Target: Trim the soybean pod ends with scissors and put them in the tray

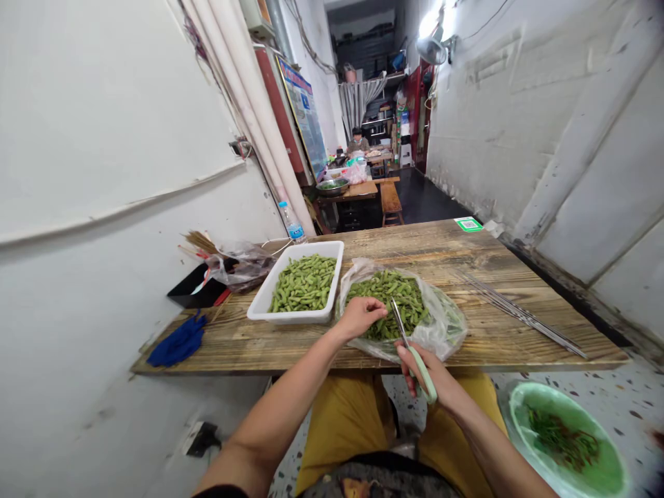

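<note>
Green-handled scissors point(428, 382) are in my right hand point(426, 370), their metal blades pointing up and away over a clear plastic bag point(443, 330). The bag lies open and is filled with green soybean pods point(397, 287). My left hand point(363, 317) hovers over the left part of these pods, just left of the blade tips. Its thumb and fingers are pinched together; whatever lies between them is too small to make out. Left of the bag stands a white plastic tub point(335, 277) holding more pods point(306, 280).
Metal skewers point(523, 315) lie on the wooden table point(498, 277) at right. A blue cloth point(179, 340), black box point(200, 287) and water bottle point(293, 225) are at left. On the floor at right sits a green-lined basin point(604, 443) with plant scraps. Someone point(357, 142) sits far back.
</note>
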Demonstrator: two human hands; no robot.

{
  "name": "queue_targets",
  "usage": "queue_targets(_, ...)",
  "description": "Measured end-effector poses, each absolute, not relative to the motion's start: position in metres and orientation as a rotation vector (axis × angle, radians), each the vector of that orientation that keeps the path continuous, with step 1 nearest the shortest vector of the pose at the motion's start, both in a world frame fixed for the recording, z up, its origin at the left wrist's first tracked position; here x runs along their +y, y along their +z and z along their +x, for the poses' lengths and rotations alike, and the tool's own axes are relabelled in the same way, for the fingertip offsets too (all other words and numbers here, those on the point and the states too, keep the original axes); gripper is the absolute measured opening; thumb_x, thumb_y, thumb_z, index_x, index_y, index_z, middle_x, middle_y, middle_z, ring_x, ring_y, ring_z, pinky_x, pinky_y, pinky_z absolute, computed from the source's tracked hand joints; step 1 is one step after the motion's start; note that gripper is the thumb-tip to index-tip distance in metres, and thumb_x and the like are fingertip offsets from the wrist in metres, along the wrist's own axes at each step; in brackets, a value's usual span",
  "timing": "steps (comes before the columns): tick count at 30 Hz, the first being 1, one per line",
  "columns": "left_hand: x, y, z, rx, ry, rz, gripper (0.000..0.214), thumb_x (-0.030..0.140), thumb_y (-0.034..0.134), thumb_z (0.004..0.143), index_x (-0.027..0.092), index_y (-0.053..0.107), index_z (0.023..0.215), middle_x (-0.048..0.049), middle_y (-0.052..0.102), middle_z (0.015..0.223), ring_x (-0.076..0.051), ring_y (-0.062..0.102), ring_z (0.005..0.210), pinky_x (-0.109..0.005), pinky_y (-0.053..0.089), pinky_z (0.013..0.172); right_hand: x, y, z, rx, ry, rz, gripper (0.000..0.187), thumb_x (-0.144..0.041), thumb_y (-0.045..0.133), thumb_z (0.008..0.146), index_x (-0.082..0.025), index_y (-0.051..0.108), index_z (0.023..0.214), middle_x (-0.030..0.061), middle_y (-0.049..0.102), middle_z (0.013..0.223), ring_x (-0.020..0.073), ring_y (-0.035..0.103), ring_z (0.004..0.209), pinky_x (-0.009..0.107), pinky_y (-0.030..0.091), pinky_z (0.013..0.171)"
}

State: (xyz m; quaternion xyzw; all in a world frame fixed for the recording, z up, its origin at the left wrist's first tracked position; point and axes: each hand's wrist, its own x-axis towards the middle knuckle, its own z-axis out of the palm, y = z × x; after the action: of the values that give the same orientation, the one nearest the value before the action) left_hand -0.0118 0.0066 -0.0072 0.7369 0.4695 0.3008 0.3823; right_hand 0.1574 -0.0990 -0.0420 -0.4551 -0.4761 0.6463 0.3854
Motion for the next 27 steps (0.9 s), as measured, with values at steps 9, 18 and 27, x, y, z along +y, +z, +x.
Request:
queue_targets(9, -0.006, 0.001, -0.005, 1.113, 0.745, 1.619, 0.023, 0.036, 0.065, 0.068, 0.014, 0.069, 0.069, -0.0029, 0.068, 0.064, -0.011, 0.054, 0.056, -0.021, 0.040, 0.059, -0.105, -0.034, 0.157, -1.211, 1.651, -1.200, 0.041, -0.059, 0.058, 0.073, -0.022, 0.049, 0.087, -0.0104, 0.039, 0.050, 0.0060, 0.035, 0.034, 0.019, 0.035, 0.030)
queue_targets(18, -0.003, -0.004, -0.009, 1.154, 0.633, 1.422, 0.022, 0.034, 0.069, 0.062, 0.012, 0.065, 0.060, -0.0009, 0.064, 0.055, -0.006, 0.045, 0.042, -0.019, 0.032, 0.046, -0.099, -0.046, 0.155, -1.174, 1.720, -1.219, 0.043, -0.059, 0.061, 0.071, -0.021, 0.049, 0.088, -0.0135, 0.029, 0.044, 0.0038, 0.026, 0.030, 0.016, 0.028, 0.026)
queue_targets(27, -0.005, -0.008, -0.008, 1.101, 0.917, 0.887, 0.028, 0.024, 0.072, 0.065, 0.016, 0.046, 0.073, 0.0046, 0.056, 0.052, -0.012, 0.065, 0.056, -0.015, 0.035, 0.046, -0.106, -0.054, 0.155, -1.204, 1.676, -1.172, 0.043, -0.063, 0.046, 0.080, -0.021, 0.047, 0.085, -0.0068, 0.047, 0.060, 0.0072, 0.045, 0.043, 0.019, 0.040, 0.038)
